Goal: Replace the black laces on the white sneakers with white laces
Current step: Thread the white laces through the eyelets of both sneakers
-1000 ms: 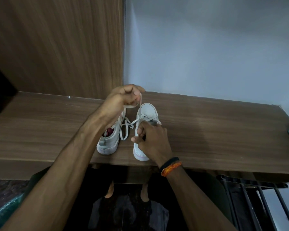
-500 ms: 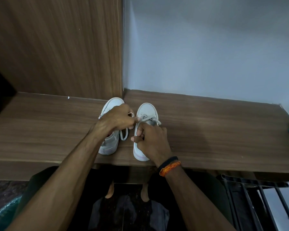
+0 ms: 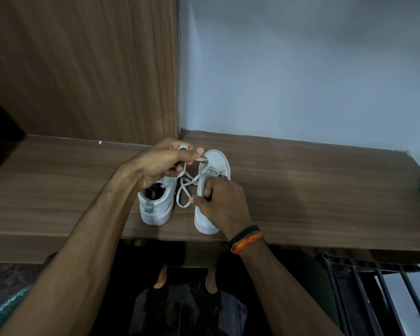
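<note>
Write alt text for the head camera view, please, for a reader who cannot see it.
A person's left hand pinches a white lace pulled from the right sneaker, which the right hand holds down. The left sneaker stands beside it on a wooden shelf.

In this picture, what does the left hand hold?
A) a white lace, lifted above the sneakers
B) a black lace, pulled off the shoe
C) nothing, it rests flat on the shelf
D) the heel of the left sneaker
A: the left hand pinches a white lace raised over the toes, while the right hand grips the right sneaker.
</note>
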